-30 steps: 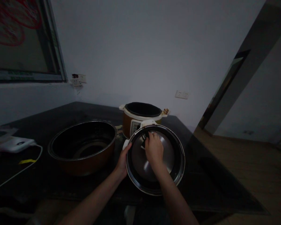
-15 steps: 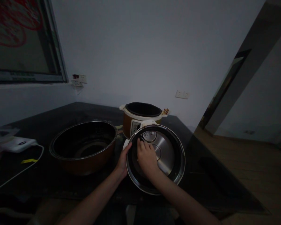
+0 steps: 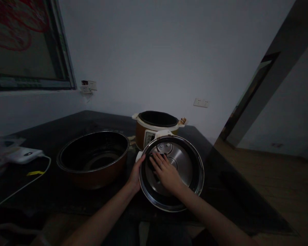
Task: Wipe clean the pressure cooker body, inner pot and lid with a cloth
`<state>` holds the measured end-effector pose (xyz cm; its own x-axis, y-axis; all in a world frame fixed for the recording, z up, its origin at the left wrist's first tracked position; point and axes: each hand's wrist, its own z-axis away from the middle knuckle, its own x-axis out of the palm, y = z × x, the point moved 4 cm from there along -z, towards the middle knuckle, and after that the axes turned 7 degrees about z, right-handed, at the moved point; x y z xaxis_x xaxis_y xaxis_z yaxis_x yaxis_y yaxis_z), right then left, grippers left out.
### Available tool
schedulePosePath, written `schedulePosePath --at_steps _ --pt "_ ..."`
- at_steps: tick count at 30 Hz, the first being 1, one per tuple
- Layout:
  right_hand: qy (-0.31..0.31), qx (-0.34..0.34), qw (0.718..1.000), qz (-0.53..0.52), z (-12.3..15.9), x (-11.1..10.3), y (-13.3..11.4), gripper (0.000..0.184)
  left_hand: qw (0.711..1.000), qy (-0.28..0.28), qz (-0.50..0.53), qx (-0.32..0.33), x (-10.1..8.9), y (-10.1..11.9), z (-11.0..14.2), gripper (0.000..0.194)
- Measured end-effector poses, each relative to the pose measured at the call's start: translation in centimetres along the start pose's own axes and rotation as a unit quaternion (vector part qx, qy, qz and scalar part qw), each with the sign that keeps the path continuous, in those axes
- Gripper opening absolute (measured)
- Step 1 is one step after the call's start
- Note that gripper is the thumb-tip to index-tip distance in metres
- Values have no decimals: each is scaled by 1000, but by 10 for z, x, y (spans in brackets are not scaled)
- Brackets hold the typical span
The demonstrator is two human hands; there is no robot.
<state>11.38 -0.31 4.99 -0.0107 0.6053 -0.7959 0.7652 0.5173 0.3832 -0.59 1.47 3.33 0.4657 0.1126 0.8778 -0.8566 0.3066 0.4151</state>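
A round cooker lid stands tilted up, its metal underside facing me. At its left edge my left hand is closed round the rim beside a white side piece, the fingers hidden behind. My right hand lies over the inside of the lid with its fingers stretched out and slightly spread. Dark patches show around those fingers; whether they are shadow or an object I cannot tell. Behind the lid sits the brown and white electric cooker, uncovered. A wide dark inner pot rests to the left.
Everything stands on a black table. On its left side lie a white device with a cable, a yellow strip and a clear plastic bag. Wall sockets are behind, and a window is at upper left.
My right hand has moved from the top of the lid's underside down and left, then back slightly right, and its fingers have straightened. My left hand keeps its hold on the lid.
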Motion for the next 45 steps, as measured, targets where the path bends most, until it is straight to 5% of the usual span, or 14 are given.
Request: schedulePosePath --at_steps 8,20,29,35,40,45 --pt "-1 80 997 -19 -13 1 -20 66 999 22 -6 41 -1 4 0 22" --pt "-79 -123 986 -78 46 -22 -20 50 1000 16 -22 5 -2 -2 -1 30" --pt "-155 -160 964 -146 82 -43 15 44 999 -13 -31 -11 1 -6 0 30" --pt "-105 -97 986 -89 78 -29 10 53 999 3 -35 -1 0 -5 0 30" --pt "-37 6 999 -14 30 -14 -16 61 999 37 -30 -1 -1 -4 2 26" --pt "-35 142 989 -1 -5 -9 -30 58 998 49 -26 21 -1 -2 1 20"
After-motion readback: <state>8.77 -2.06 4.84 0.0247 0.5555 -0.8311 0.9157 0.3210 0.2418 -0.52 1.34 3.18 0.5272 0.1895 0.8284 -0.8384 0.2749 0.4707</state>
